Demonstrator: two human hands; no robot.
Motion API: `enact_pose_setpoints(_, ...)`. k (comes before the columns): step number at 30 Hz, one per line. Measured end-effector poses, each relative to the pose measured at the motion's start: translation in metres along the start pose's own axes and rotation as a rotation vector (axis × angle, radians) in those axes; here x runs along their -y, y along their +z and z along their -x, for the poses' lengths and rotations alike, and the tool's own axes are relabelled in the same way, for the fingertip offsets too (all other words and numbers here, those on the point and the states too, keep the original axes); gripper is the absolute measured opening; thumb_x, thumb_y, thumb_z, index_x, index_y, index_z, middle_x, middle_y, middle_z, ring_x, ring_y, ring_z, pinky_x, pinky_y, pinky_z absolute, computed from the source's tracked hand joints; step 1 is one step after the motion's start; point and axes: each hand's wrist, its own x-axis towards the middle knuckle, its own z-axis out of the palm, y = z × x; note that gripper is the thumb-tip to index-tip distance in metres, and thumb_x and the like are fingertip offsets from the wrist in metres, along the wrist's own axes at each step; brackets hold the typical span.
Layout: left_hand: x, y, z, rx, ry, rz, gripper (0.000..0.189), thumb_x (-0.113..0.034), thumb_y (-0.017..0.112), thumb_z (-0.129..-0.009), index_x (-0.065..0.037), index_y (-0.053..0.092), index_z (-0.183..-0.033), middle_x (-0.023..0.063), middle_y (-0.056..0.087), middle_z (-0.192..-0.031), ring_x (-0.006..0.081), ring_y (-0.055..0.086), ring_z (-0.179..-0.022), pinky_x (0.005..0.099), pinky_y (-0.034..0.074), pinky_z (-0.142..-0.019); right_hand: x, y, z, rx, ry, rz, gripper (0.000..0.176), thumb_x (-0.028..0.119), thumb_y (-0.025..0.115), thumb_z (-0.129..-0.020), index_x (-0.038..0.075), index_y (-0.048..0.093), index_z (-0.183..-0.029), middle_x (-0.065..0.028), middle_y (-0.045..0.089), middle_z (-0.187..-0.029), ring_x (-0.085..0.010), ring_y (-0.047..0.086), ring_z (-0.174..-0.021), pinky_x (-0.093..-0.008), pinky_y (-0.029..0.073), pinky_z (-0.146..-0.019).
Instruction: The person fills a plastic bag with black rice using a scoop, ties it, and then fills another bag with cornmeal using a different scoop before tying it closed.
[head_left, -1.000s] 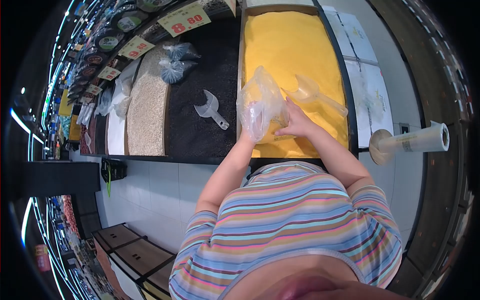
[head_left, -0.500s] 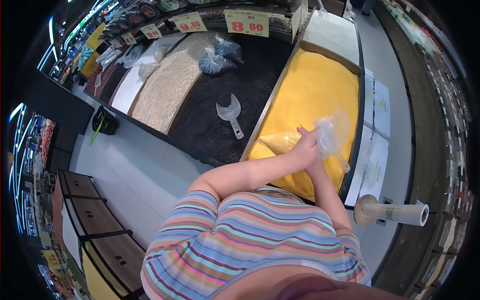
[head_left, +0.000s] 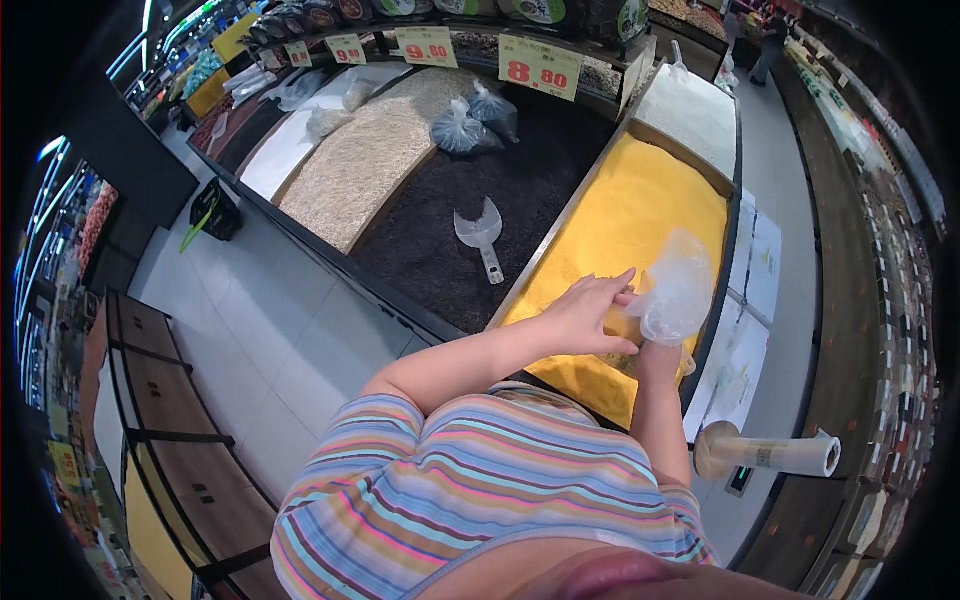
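A clear, crumpled plastic bag (head_left: 683, 283) puffs up over the yellow grain (head_left: 650, 200) at the front of its bin. My right hand (head_left: 640, 310) is at the bag and seems closed on it; the plastic covers most of its fingers. Just left of the bag, my left hand (head_left: 590, 312) is open, palm down, with fingers and thumb apart and nothing in them. Below the bag, part of a clear scoop handle (head_left: 688, 362) shows beside my right wrist. My forearms and hands hide the near part of the grain.
Dark grain (head_left: 430, 240) fills the neighbouring bin, with a clear scoop (head_left: 480, 235) and tied plastic bags (head_left: 458, 128) on it. Price signs (head_left: 539, 68) line the back. A plastic bag roll (head_left: 790, 455) stands at the right. White cartons (head_left: 735, 350) lie along the bin's side.
My left hand has come off the plastic bag, shifted left and spread its fingers. The bag stands fuller at my right hand. The view has shifted slightly.
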Motion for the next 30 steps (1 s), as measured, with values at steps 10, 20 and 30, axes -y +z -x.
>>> enact_pose_setpoints(10,0.002,0.019,0.025,0.291,-0.410,0.656,0.077,-0.028,0.067,-0.078,0.004,0.029,-0.136,0.0169,0.054,-0.120,0.0258,0.049,-0.115,0.0347,0.040,-0.096,0.030,0.030,0.018,0.282,-0.380,0.647,0.034,0.020,0.054,-0.083,0.003,0.056,-0.113,-0.0101,0.055,-0.117,-0.0277,0.052,-0.109,-0.0437,0.037,-0.097)
enact_pose_setpoints(20,0.008,0.042,0.060,0.104,-0.273,1.300,0.053,-0.015,0.056,-0.086,-0.002,0.036,-0.134,0.0162,0.051,-0.124,0.0233,0.048,-0.116,0.0329,0.039,-0.097,0.049,0.029,0.033,0.376,-0.418,0.859,0.040,0.021,0.058,-0.076,0.003,0.055,-0.112,-0.0165,0.056,-0.112,-0.0361,0.053,-0.101,-0.0434,0.039,-0.092)
enact_pose_setpoints(30,-0.016,0.017,0.039,-0.174,0.167,0.083,0.026,-0.008,0.052,-0.089,-0.003,0.056,-0.115,0.0142,0.059,-0.111,0.0227,0.057,-0.102,0.0340,0.046,-0.085,0.040,0.024,0.053,0.256,-0.281,0.973,0.068,0.029,0.078,-0.062,0.005,0.050,-0.120,-0.0181,0.057,-0.111,-0.0374,0.052,-0.103,-0.0434,0.040,-0.088)
